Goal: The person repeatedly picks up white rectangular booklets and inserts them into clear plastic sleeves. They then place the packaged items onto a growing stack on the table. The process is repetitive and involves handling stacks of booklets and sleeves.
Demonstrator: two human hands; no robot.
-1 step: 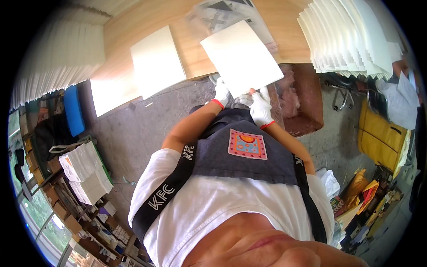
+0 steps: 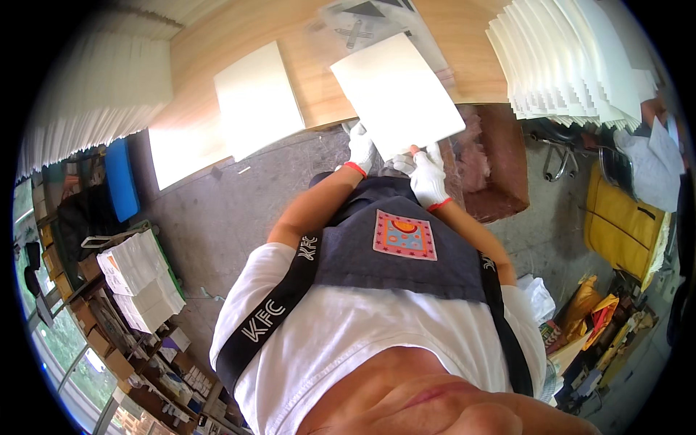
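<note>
A thin white stack of paper (image 2: 399,94) is tilted over the near edge of the wooden table. At its lower left edge is my left hand (image 2: 361,150), in a white glove with a red cuff; its fingers close against the edge and are partly hidden. My right hand (image 2: 428,180), gloved alike, grips the near edge with a bare thumb tip on top and other fingers beneath. Partly under the held stack, a clear plastic sleeve (image 2: 355,30) with dark printed shapes lies on the table. To its left rests a second white stack (image 2: 257,101).
Tall piles of folded white paper stand on the table's left (image 2: 101,87) and right (image 2: 565,65). Below the table's right part sits a reddish-brown box (image 2: 504,167) with crumpled clear plastic. A yellow bundle (image 2: 623,225) is at far right, wrapped white packs (image 2: 141,279) at left.
The held stack and my right hand have shifted very slightly to the right. The fingers of my left hand sit a little farther up beside the stack's edge.
</note>
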